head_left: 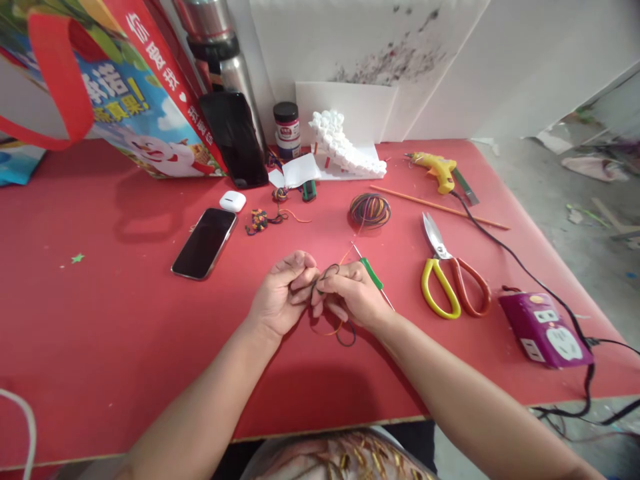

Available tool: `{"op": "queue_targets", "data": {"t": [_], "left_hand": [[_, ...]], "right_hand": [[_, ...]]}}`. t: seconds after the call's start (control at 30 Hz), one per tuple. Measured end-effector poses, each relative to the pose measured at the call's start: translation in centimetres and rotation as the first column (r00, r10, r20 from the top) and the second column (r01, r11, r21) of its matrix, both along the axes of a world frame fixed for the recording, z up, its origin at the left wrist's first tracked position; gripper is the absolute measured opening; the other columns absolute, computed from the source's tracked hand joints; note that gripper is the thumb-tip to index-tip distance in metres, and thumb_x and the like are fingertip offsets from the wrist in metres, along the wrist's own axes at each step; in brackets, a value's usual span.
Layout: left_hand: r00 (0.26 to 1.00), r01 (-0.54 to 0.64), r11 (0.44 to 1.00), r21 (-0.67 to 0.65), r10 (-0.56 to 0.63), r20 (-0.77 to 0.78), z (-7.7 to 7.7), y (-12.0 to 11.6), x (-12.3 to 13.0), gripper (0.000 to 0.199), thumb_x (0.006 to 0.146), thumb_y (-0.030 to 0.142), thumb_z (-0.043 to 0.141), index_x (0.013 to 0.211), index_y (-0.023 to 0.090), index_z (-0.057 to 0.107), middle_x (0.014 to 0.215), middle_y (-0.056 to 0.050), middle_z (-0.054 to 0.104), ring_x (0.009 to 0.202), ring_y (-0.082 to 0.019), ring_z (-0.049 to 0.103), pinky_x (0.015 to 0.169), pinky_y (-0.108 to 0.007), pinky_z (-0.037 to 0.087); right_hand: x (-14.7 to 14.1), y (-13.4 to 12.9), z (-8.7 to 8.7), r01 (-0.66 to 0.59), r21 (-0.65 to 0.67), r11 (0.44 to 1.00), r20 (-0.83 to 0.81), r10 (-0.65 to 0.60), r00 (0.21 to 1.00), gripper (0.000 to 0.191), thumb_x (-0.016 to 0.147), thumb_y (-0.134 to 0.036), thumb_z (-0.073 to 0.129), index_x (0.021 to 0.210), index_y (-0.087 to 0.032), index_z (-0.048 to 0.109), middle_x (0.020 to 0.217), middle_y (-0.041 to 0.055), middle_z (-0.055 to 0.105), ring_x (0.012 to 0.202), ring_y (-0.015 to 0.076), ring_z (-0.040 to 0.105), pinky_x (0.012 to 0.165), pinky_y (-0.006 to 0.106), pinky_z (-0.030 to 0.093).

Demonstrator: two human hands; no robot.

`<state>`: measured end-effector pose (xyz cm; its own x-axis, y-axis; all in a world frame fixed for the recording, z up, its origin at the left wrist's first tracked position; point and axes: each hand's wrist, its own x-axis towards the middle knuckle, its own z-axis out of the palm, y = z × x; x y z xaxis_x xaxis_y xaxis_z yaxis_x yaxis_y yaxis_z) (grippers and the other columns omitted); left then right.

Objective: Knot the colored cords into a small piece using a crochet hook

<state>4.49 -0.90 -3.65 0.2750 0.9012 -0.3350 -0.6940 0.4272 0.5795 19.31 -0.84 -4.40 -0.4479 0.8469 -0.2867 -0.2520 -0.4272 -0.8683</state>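
My left hand [283, 293] and my right hand [353, 290] meet near the table's front middle, both with fingers closed on a thin multicoloured yarn [331, 269]. Loops of this yarn hang below my right hand, and an orange strand runs up from the fingers toward the yarn ball [370, 210]. Just beyond my right hand lies a crochet hook [371, 273] with a green handle, touching neither set of fingertips. Some of the yarn between the fingers is hidden.
Scissors [443, 267], a glue gun [435, 168], an orange stick [440, 206] and a purple power block [545, 330] lie right. A phone [204, 243], a white earphone case [233, 201] and a knotted yarn piece [259, 221] lie left. A bag [165, 127] stands behind.
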Motion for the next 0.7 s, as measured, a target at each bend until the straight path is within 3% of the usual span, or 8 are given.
{"op": "queue_targets", "data": {"t": [0.13, 0.23, 0.33, 0.4, 0.5, 0.53, 0.6, 0.7], "left_hand": [[1.000, -0.016, 1.000, -0.001, 0.016, 0.018, 0.1, -0.1, 0.2, 0.020, 0.070, 0.020, 0.092, 0.068, 0.012, 0.074, 0.048, 0.008, 0.039, 0.037, -0.001, 0.027, 0.034, -0.011, 0.025], [0.998, -0.002, 1.000, 0.031, 0.004, -0.061, 0.1, 0.4, -0.3, 0.022, 0.072, 0.026, 0.092, 0.071, 0.013, 0.075, 0.049, 0.008, 0.040, 0.039, -0.003, 0.030, 0.036, -0.012, 0.028], [0.958, -0.092, 0.986, 0.138, 0.126, -0.257, 0.0, 1.6, -1.4, 0.028, 0.074, 0.036, 0.091, 0.079, 0.013, 0.077, 0.068, -0.001, 0.062, 0.052, -0.006, 0.047, 0.046, -0.017, 0.042], [0.885, -0.233, 0.951, 0.205, 0.295, -0.361, -0.2, 2.2, -2.2, 0.033, 0.071, 0.039, 0.092, 0.087, 0.015, 0.077, 0.097, -0.006, 0.072, 0.069, -0.010, 0.060, 0.053, -0.019, 0.047], [0.629, -0.374, 0.840, 0.394, 0.542, -0.558, -0.5, 2.3, -2.7, 0.022, 0.081, 0.038, 0.084, 0.088, 0.019, 0.074, 0.092, -0.003, 0.068, 0.077, -0.012, 0.060, 0.062, -0.021, 0.048], [0.547, -0.331, 0.815, 0.476, 0.577, -0.607, -0.5, 2.0, -2.5, 0.018, 0.084, 0.035, 0.081, 0.086, 0.019, 0.073, 0.089, -0.002, 0.066, 0.076, -0.012, 0.059, 0.066, -0.022, 0.048], [0.464, -0.114, 0.797, 0.593, 0.571, -0.678, -0.4, 1.1, -1.7, 0.015, 0.086, 0.030, 0.079, 0.082, 0.020, 0.071, 0.091, -0.001, 0.064, 0.078, -0.012, 0.059, 0.072, -0.025, 0.048], [0.453, 0.065, 0.812, 0.580, 0.494, -0.742, -0.2, -0.2, -0.2, 0.012, 0.088, 0.031, 0.077, 0.085, 0.020, 0.073, 0.091, -0.002, 0.063, 0.078, -0.013, 0.061, 0.071, -0.027, 0.049]], "right_hand": [[-0.2, -0.1, -0.4, 0.014, 0.003, 1.000, -0.022, -0.014, 1.000, 0.024, 0.073, -0.028, 0.064, 0.054, -0.016, 0.071, 0.050, 0.0053, 0.071, 0.026, 0.0078, 0.042, 0.030, 0.022, 0.027], [-0.4, 0.0, -0.3, 0.021, -0.012, 1.000, -0.036, -0.021, 0.999, 0.024, 0.073, -0.031, 0.068, 0.057, -0.015, 0.073, 0.053, 0.0062, 0.073, 0.027, 0.0082, 0.044, 0.033, 0.023, 0.030], [-0.3, 0.3, 0.0, 0.073, -0.039, 0.997, -0.060, -0.076, 0.995, 0.025, 0.073, -0.036, 0.071, 0.063, -0.014, 0.077, 0.061, 0.0089, 0.077, 0.032, 0.0083, 0.046, 0.037, 0.024, 0.032], [-0.2, 0.7, 0.1, 0.149, -0.055, 0.987, -0.077, -0.153, 0.985, 0.026, 0.073, -0.037, 0.072, 0.066, -0.013, 0.079, 0.063, 0.0095, 0.078, 0.034, 0.0076, 0.044, 0.038, 0.024, 0.030], [-0.1, 1.2, 0.1, 0.282, -0.058, 0.958, -0.106, -0.287, 0.952, 0.025, 0.073, -0.037, 0.073, 0.069, -0.014, 0.081, 0.063, 0.0082, 0.077, 0.037, 0.0070, 0.042, 0.042, 0.025, 0.033], [-0.1, 1.3, 0.1, 0.318, -0.060, 0.946, -0.114, -0.323, 0.940, 0.025, 0.072, -0.037, 0.073, 0.071, -0.014, 0.081, 0.064, 0.0075, 0.076, 0.039, 0.0073, 0.043, 0.044, 0.025, 0.035], [-0.2, 1.3, -0.1, 0.357, -0.060, 0.932, -0.118, -0.361, 0.925, 0.025, 0.072, -0.039, 0.074, 0.074, -0.015, 0.082, 0.062, 0.0054, 0.074, 0.042, 0.0083, 0.046, 0.047, 0.025, 0.036], [-0.5, 1.0, -0.5, 0.351, -0.026, 0.936, -0.106, -0.352, 0.930, 0.031, 0.076, -0.043, 0.073, 0.084, -0.015, 0.083, 0.051, -0.0002, 0.062, 0.045, 0.0097, 0.045, 0.048, 0.025, 0.033]]}}
